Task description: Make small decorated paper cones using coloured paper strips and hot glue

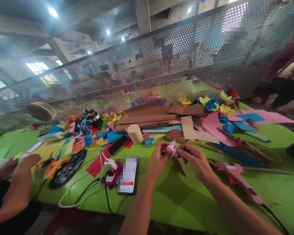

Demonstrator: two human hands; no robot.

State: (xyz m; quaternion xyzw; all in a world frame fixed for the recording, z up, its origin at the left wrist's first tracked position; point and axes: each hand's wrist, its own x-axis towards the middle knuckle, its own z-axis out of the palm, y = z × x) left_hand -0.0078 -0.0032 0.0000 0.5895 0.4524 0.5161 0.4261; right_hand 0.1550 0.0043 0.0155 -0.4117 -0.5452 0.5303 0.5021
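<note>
Pinching a small pink paper piece (171, 148) between them, left hand (157, 162) and right hand (195, 159) meet above the green table (176, 195), toward the middle of its near edge; fingers (161, 148) of both curled shut on the piece, thumbs and forefingers closed around it, so most of it stays hidden. Just under the hands, a brown pointed paper scrap (180, 164) lying on the table. To the right, near the right forearm, a pink glue gun (235, 178) resting flat, its cord running off toward the near right corner. To the left, a phone (128, 175) face up beside a small maroon charger (110, 178) with white and black cables looping to the near edge. Farther back, a second dark phone (118, 145) on red paper, a roll of tan paper (135, 133), and stacked brown cardboard sheets (147, 117) along the far edge under a perforated metal screen (161, 65). Pink paper sheets (259, 117) and blue scraps toward the far right corner. At the near left corner, another person's hand (26, 162) resting on yellow paper, well apart from the pinched piece.
</note>
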